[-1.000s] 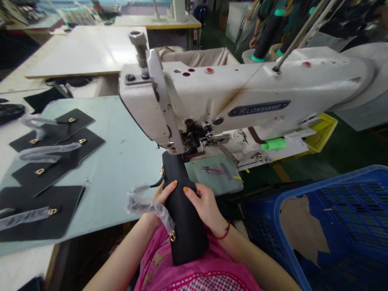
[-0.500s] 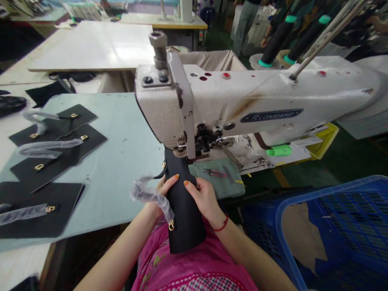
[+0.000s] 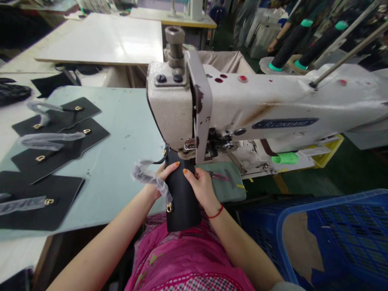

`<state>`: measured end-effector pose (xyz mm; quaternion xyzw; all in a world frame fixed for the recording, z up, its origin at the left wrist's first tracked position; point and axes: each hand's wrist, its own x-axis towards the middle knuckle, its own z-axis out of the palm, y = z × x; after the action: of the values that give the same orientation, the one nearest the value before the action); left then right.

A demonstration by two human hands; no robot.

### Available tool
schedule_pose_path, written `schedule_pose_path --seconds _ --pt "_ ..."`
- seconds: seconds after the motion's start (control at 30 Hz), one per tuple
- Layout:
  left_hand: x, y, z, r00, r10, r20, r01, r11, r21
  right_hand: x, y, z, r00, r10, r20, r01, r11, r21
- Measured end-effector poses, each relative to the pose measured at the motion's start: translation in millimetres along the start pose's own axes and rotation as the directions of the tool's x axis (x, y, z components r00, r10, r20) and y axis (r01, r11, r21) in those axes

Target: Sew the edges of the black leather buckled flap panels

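Note:
A black leather-like panel (image 3: 183,198) is bent lengthwise between my hands, its far end under the head of a white sewing machine (image 3: 172,109). My left hand (image 3: 162,180) grips its left edge, thumb on top and fingers mostly hidden. On the opposite edge my right hand (image 3: 201,188) holds it the same way, thumb on the surface. A handle wrapped in clear plastic (image 3: 151,178) loops off the panel's left side, fixed by gold-coloured hardware (image 3: 169,207). The needle area is hidden by the machine head.
Several similar black panels (image 3: 69,151) with wrapped handles lie on the pale table (image 3: 124,121) at left. Pink-handled thread snips (image 3: 218,176) rest right of the machine head. A blue plastic basket (image 3: 285,218) stands at lower right. Black thread cones (image 3: 291,46) stand behind the machine.
The panel has moved a little farther forward under the machine head, and both hands have gone with it. My view has shifted slightly.

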<state>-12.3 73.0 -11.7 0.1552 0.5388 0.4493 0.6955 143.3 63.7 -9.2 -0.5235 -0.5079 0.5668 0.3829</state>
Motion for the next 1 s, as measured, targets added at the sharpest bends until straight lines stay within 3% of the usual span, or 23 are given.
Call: schedule_pose_path --seconds 0.43,0.8,0.9,1.0 --pt "31.1 22.5 -10.5 0.989 0.083 0.122 -0.093 0.993 0.077 21.9 -5.9 6.7 0.999 -0.047 -0.014 0.046 0.996 -0.073" --pt "24.8 41.6 -7.9 0.988 0.018 0.152 -0.034 0.994 0.107 21.3 -7.1 -9.1 0.999 -0.041 -0.036 0.038 0.997 -0.074" --pt "25.3 43.5 -6.7 0.977 -0.004 0.215 -0.02 0.994 0.11 22.9 -6.7 -9.8 0.999 -0.03 -0.032 0.028 0.997 -0.071" --pt "25.6 46.1 -5.8 0.974 0.031 0.226 -0.059 0.991 0.116 24.4 -5.4 -8.6 1.0 0.002 -0.021 -0.003 1.0 -0.029"
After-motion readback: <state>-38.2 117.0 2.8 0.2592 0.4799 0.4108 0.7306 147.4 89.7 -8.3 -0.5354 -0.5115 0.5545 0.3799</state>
